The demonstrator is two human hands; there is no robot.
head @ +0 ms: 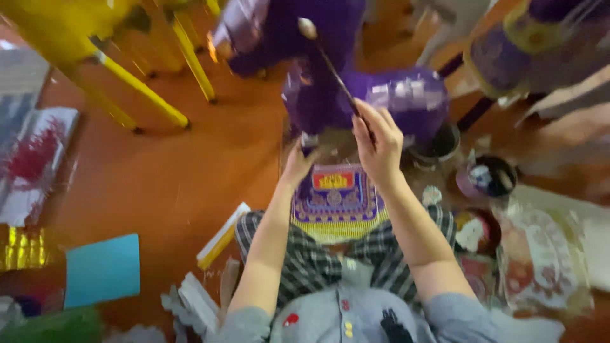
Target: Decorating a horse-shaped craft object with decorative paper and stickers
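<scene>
My right hand (379, 143) grips a thin dark brush (330, 65) whose pale tip points up and away over a purple paper animal figure (406, 95). My left hand (297, 164) presses against the lower edge of that figure, fingers curled on it. Below both hands a purple and yellow patterned paper sheet (337, 200) lies across my lap. The frame is blurred by motion.
Yellow figure legs (133, 82) stand at the upper left on the orange floor (165, 178). Small dark pots (492, 174) sit at the right beside patterned paper (540, 254). A light blue sheet (103, 270), gold foil (22, 246) and paper scraps (197, 302) lie at the lower left.
</scene>
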